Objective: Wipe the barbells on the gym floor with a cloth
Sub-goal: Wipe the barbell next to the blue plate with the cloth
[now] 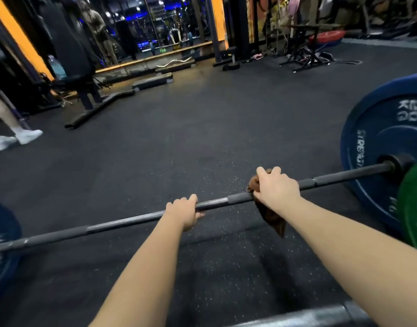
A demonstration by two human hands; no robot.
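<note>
fingers (261,172) of right hand (277,190) hold cloth (273,223) on barbell (132,220) rising rightward

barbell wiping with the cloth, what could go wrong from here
The cloth hangs loose below the right hand, so it may slip off the bar mid-stroke. The bar sits on round plates like the blue plate, so it could roll if the left hand eases its grip.
</note>
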